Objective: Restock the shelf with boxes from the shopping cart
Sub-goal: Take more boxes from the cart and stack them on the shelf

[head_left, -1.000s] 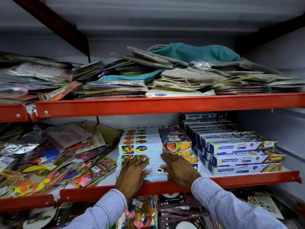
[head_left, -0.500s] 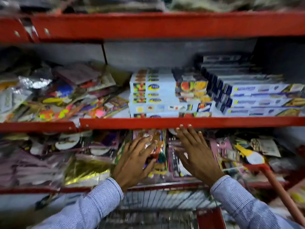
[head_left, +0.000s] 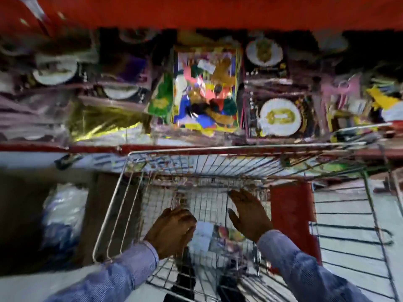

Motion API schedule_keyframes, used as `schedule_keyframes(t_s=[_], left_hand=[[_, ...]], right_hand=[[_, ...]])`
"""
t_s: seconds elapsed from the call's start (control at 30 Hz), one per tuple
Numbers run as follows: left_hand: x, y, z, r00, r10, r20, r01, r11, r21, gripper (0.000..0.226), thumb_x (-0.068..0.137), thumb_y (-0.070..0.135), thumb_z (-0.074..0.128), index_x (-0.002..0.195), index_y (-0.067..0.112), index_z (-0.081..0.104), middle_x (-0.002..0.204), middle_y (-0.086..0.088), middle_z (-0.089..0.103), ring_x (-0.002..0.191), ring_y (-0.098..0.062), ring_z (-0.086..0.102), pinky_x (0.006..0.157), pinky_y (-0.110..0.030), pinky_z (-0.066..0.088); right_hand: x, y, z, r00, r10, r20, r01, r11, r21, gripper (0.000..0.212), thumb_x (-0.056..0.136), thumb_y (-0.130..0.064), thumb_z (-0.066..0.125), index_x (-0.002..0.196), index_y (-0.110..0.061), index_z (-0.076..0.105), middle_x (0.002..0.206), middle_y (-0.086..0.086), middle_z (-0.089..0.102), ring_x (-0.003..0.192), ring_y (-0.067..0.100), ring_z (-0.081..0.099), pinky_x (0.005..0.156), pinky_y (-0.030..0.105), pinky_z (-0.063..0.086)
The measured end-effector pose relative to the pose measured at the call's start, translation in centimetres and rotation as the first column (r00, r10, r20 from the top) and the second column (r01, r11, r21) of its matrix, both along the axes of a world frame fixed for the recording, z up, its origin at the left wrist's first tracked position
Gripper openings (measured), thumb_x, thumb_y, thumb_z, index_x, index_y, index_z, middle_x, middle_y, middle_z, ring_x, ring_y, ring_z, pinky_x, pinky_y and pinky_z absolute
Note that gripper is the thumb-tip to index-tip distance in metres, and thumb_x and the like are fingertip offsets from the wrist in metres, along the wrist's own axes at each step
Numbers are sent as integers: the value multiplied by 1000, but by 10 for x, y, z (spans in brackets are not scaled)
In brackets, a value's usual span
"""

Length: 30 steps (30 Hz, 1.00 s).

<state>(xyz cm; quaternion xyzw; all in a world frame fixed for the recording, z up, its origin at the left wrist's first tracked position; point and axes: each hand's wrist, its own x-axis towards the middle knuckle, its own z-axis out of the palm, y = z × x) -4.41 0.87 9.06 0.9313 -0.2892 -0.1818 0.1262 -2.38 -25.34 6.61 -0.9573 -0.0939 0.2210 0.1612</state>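
Both hands are now seen lowered into the wire shopping cart, whereas half a second ago they were raised in front of the packets on the lower shelf, and a second ago they were pressed against the stack of boxes on the middle shelf. The view has been tilted sharply downward, so that the stocked boxes are no longer in sight and only a red shelf edge is left along the top. The left hand is held with fingers curled downward, its fingertips at the near end of a box lying in the cart basket; whether the box is actually gripped cannot be told through the motion blur. The right hand is spread open, palm down, fingers extended, just above and to the right of the same box, apparently not touching it. A printed picture of fruit is made out on the box's right part. Striped blue sleeves are seen on both forearms. Behind the cart, the lower shelf is filled with colourful packets and dark packs bearing white round labels. A red panel is seen on the cart just right of the right hand.
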Motion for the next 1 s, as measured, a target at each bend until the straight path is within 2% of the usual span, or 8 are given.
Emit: schedule_keyframes(t_s=[0.13, 0.23, 0.37, 0.53, 0.6, 0.73, 0.87, 1.0], left_hand=[[-5, 7, -55, 988, -120, -99, 130, 985, 109, 33, 87, 35, 40, 99, 23, 68, 99, 0, 69, 88, -27, 63, 70, -37, 49], [-2, 6, -77, 979, -162, -127, 177, 977, 118, 6, 80, 23, 66, 83, 19, 69, 84, -2, 70, 75, -24, 64, 64, -30, 49], [1, 4, -99, 963, -195, -184, 225, 961, 160, 12, 70, 13, 79, 75, 16, 69, 74, -5, 68, 66, -25, 63, 59, -26, 49], [-3, 6, -127, 808, -459, -369, 507, 861, 37, 9, 82, 6, 56, 88, 14, 55, 85, -6, 62, 81, -28, 62, 62, -33, 45], [-1, 1, -122, 847, -423, -321, 507, 825, 252, 11, 81, 5, 58, 89, 11, 59, 90, -9, 67, 85, -32, 64, 67, -39, 52], [-2, -13, -135, 808, -502, -309, 584, 755, 299, 17, 86, 8, 56, 103, 5, 54, 103, -15, 63, 96, -36, 60, 75, -44, 51], [-4, -27, -155, 865, -418, -277, 494, 806, 326, 48, 89, 24, 62, 128, 2, 43, 121, -17, 57, 107, -37, 55, 85, -47, 50], [-9, -48, -168, 895, -301, -328, 423, 806, 414, 45, 91, 9, 56, 133, -2, 42, 122, -20, 59, 111, -40, 56, 86, -47, 48]], right_hand=[[-12, 20, -66, 970, 92, -223, -97, 995, -14, 61, 96, -33, 47, 150, -20, 25, 154, 8, 38, 143, 29, 32, 115, 42, 31], [-16, 37, -108, 909, 144, -392, -165, 986, -19, 65, 94, -32, 51, 151, -20, 23, 154, 11, 35, 140, 30, 35, 112, 42, 34], [-13, 51, -131, 862, 196, -467, -234, 972, -25, 68, 91, -38, 59, 150, -21, 28, 151, 11, 40, 135, 33, 43, 110, 44, 39], [0, 52, -143, 864, 240, -443, -267, 964, 1, 59, 88, -37, 64, 140, -20, 43, 138, 11, 55, 122, 34, 55, 102, 45, 46], [6, 48, -141, 858, 283, -429, -307, 952, 14, 58, 87, -36, 62, 138, -17, 42, 133, 12, 58, 116, 33, 58, 97, 43, 49], [17, 34, -136, 916, 231, -327, -256, 966, -34, 66, 82, -30, 67, 138, -12, 37, 124, 15, 60, 104, 34, 62, 86, 42, 54], [25, 12, -124, 961, 167, -221, -179, 983, -35, 72, 81, -40, 67, 139, -12, 36, 126, 15, 59, 108, 33, 60, 85, 37, 49], [31, -2, -97, 987, 140, -83, -141, 990, -4, 72, 78, -47, 66, 138, -15, 39, 125, 14, 62, 108, 33, 61, 85, 37, 48]])
